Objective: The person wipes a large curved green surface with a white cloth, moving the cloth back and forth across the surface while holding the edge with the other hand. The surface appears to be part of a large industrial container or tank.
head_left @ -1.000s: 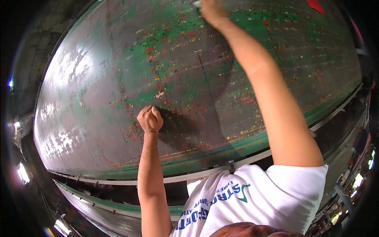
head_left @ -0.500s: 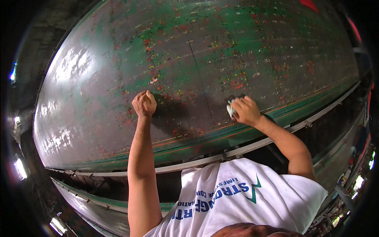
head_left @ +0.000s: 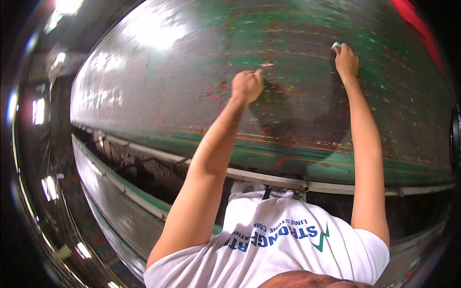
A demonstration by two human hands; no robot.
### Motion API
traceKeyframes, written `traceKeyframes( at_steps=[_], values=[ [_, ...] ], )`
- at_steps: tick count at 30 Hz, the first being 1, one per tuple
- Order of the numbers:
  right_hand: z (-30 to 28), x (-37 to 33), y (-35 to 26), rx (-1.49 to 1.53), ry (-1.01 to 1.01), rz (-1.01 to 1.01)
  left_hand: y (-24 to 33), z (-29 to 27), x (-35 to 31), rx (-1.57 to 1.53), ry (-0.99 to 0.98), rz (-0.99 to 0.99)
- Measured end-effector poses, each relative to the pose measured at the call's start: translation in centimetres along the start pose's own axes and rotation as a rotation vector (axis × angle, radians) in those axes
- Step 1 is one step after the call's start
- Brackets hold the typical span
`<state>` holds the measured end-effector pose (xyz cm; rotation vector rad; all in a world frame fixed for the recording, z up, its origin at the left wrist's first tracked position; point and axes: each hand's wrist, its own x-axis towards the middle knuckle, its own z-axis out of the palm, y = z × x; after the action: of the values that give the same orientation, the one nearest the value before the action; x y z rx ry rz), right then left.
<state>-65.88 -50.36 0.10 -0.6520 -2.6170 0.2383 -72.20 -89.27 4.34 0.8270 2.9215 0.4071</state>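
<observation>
A broad, dark grey and green table (head_left: 302, 103) spreads in front of me, its surface flecked with red, yellow and white paint. Over the middle of it my left hand (head_left: 247, 86) is closed in a fist; whatever it may hold is hidden. A small pinkish mark or scrap (head_left: 266, 65) lies just beyond those fingers. My right hand (head_left: 346, 61) reaches farther out on the right, fingers closed on a small white object (head_left: 336, 46). Motion blur hides what kind of object it is, and whether it touches the surface is unclear.
A pale metal rail (head_left: 269, 179) runs along the table's near edge, close to my body. Another long surface (head_left: 108, 189) with a green edge stands at the lower left. Something red (head_left: 418, 26) shows at the far right. Bright lights (head_left: 49, 188) line the left side.
My right hand has moved up and away across the table with the white object. The left hand stays fisted, farther right in the picture, while the whole view has turned.
</observation>
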Motion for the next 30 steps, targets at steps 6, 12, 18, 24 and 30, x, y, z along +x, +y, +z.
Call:
traceKeyframes(
  at_steps=[6,12,18,24,30],
  values=[
    [-2.8,-11.8,-9.3,0.228,-0.039,-0.225,2.0,-1.5,-10.0,0.004,-0.095,0.534],
    [-7.8,-19.7,-8.0,-0.015,-0.092,-0.112,-8.6,-8.5,-21.6,-0.391,-0.331,0.669],
    [-9.3,-22.4,-12.7,-0.152,-0.153,0.392,-33.4,-16.7,-26.8,-0.229,0.132,-0.226],
    [-3.5,-26.5,-35.9,0.133,-0.114,0.116,-41.5,-14.8,-31.7,-0.153,0.271,-0.320],
    [0.1,-33.2,-60.0,0.455,-0.155,-0.596,-40.7,-13.7,-31.8,-0.092,0.267,-0.388]
  ],
)
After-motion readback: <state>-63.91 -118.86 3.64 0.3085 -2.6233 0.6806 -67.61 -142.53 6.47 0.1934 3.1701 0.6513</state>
